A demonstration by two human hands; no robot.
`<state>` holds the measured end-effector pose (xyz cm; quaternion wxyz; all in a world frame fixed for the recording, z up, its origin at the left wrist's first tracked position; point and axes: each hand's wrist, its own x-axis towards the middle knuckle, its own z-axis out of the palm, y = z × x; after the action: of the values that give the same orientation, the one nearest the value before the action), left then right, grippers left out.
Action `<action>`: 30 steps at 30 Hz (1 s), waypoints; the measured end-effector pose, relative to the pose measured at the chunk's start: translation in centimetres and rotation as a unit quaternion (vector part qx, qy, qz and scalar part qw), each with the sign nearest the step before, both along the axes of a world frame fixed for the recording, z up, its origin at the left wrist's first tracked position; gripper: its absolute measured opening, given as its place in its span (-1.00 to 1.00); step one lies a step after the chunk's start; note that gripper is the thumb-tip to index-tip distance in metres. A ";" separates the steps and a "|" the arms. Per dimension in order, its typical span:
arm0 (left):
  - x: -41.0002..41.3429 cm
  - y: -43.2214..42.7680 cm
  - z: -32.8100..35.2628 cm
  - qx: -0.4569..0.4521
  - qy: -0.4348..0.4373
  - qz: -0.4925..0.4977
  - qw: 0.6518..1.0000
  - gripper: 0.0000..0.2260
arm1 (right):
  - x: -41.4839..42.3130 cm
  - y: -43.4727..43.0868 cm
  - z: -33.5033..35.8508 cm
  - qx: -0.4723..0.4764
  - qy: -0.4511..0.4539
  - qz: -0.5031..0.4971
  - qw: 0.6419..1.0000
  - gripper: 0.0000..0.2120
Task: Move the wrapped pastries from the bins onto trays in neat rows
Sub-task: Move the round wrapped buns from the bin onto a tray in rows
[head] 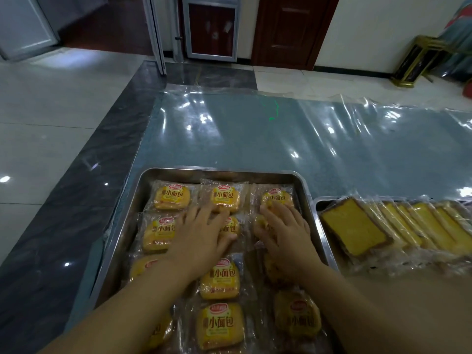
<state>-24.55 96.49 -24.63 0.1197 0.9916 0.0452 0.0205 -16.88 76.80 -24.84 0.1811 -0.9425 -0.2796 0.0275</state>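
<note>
A steel tray (143, 185) in front of me holds several wrapped yellow pastries (219, 279) in three columns. My left hand (201, 233) lies flat with spread fingers on the middle column, its fingertips touching the pastry (226, 198) in the far row. My right hand (283, 228) rests with straight fingers on the right column, covering a pastry (263, 223) in the second row just below the far right one (277, 196). Neither hand grips anything.
To the right, a second tray (319, 201) holds wrapped yellow cake slices (357, 228) leaning in a row. Clear plastic sheet (255, 129) covers the tabletop beyond the trays. A dark marble border and pale floor tiles lie to the left, with doors at the back.
</note>
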 end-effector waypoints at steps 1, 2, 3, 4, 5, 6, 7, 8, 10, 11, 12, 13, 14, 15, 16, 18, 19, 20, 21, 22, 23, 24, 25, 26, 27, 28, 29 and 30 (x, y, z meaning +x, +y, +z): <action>-0.4 -0.8 -0.2 -0.009 -0.003 -0.004 1.000 -0.51 | -0.6 -0.5 -0.2 -0.015 0.005 0.031 0.999 -0.54; -0.8 -1.6 -0.4 -0.015 0.001 -0.008 1.000 -0.52 | -1.1 -0.9 -0.4 -0.038 0.016 0.059 0.997 -0.53; -1.2 -2.3 -0.7 -0.018 0.011 -0.013 1.000 -0.52 | -1.5 -1.4 -0.7 -0.062 0.030 0.076 0.995 -0.52; -1.6 -2.8 -1.0 -0.019 0.023 -0.016 0.999 -0.52 | -1.9 -1.7 -1.0 -0.079 0.042 0.082 0.993 -0.50; -1.9 -3.2 -1.2 -0.020 0.034 -0.016 0.999 -0.51 | -2.1 -2.0 -1.1 -0.088 0.050 0.078 0.992 -0.48; -2.1 -3.4 -1.4 -0.021 0.041 -0.013 0.999 -0.50 | -2.3 -2.2 -1.1 -0.089 0.052 0.068 0.992 -0.48; -2.4 -3.6 -1.4 -0.025 0.044 -0.010 0.999 -0.49 | -2.5 -2.3 -1.1 -0.090 0.050 0.059 0.993 -0.47; -2.5 -3.7 -1.4 -0.030 0.045 -0.012 0.998 -0.50 | -2.8 -2.4 -1.0 -0.093 0.046 0.052 0.993 -0.47; -2.9 -3.9 -1.3 -0.035 0.054 -0.028 0.998 -0.50 | -3.4 -2.6 -1.0 -0.101 0.036 0.049 0.993 -0.46; -3.0 -3.9 -1.3 -0.036 0.058 -0.036 0.997 -0.51 | -3.7 -2.7 -1.1 -0.104 0.033 0.048 0.993 -0.46; -3.1 -4.0 -1.3 -0.038 0.062 -0.042 0.996 -0.51 | -3.8 -2.8 -1.1 -0.107 0.033 0.046 0.993 -0.45; -3.2 -4.0 -1.3 -0.041 0.065 -0.046 0.996 -0.50 | -3.8 -2.9 -1.1 -0.107 0.037 0.042 0.993 -0.44; -3.1 -3.9 -1.3 -0.044 0.069 -0.050 0.995 -0.50 | -3.6 -2.9 -1.1 -0.107 0.041 0.038 0.993 -0.42; -3.0 -3.8 -1.3 -0.047 0.075 -0.055 0.995 -0.49 | -3.3 -2.9 -1.1 -0.106 0.048 0.034 0.993 -0.40; -2.7 -3.7 -1.2 -0.050 0.083 -0.058 0.994 -0.48 | -2.9 -2.8 -1.1 -0.107 0.055 0.032 0.992 -0.37; -2.2 -3.5 -1.1 -0.052 0.100 -0.063 0.992 -0.45 | -2.1 -2.7 -1.0 -0.108 0.069 0.034 0.991 -0.33; -2.0 -3.4 -1.0 -0.051 0.106 -0.065 0.991 -0.45 | -1.8 -2.7 -1.0 -0.106 0.076 0.036 0.991 -0.33; -1.8 -3.4 -0.8 -0.051 0.107 -0.065 0.991 -0.45 | -1.6 -2.7 -0.9 -0.100 0.082 0.037 0.991 -0.35; -1.8 -3.5 -0.7 -0.053 0.105 -0.065 0.991 -0.45 | -1.6 -2.7 -0.8 -0.088 0.086 0.036 0.992 -0.37; -1.8 -3.5 -0.5 -0.058 0.098 -0.063 0.992 -0.46 | -1.7 -2.8 -0.7 -0.070 0.086 0.034 0.993 -0.39; -2.0 -3.5 -0.2 -0.065 0.088 -0.058 0.992 -0.47 | -1.9 -3.0 -0.5 -0.050 0.081 0.030 0.995 -0.41; -2.2 -3.5 0.1 -0.074 0.076 -0.052 0.993 -0.49 | -2.3 -3.2 -0.3 -0.032 0.072 0.024 0.997 -0.43; -2.6 -3.5 0.4 -0.083 0.065 -0.043 0.993 -0.50 | -2.8 -3.5 0.0 -0.017 0.064 0.018 0.998 -0.45; -3.0 -3.6 0.7 -0.092 0.055 -0.035 0.994 -0.52 | -3.5 -3.8 0.2 -0.005 0.057 0.012 0.998 -0.46; -3.6 -3.7 0.9 -0.098 0.044 -0.027 0.994 -0.54 | -4.3 -4.2 0.3 0.005 0.047 0.009 0.999 -0.48; -4.2 -3.9 1.1 -0.099 0.031 -0.020 0.994 -0.56 | -5.2 -4.6 0.4 0.014 0.037 0.007 0.999 -0.50; -4.8 -4.1 1.3 -0.096 0.019 -0.015 0.995 -0.58 | -6.2 -4.9 0.4 0.021 0.031 0.003 0.999 -0.51; -5.5 -4.3 1.3 -0.094 0.009 -0.011 0.996 -0.59 | -7.1 -5.2 0.4 0.021 0.031 -0.001 0.999 -0.50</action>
<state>-30.07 92.17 -23.28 0.2118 0.9766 0.0376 0.0058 -24.02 71.56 -24.42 0.2098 -0.9375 -0.2731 0.0503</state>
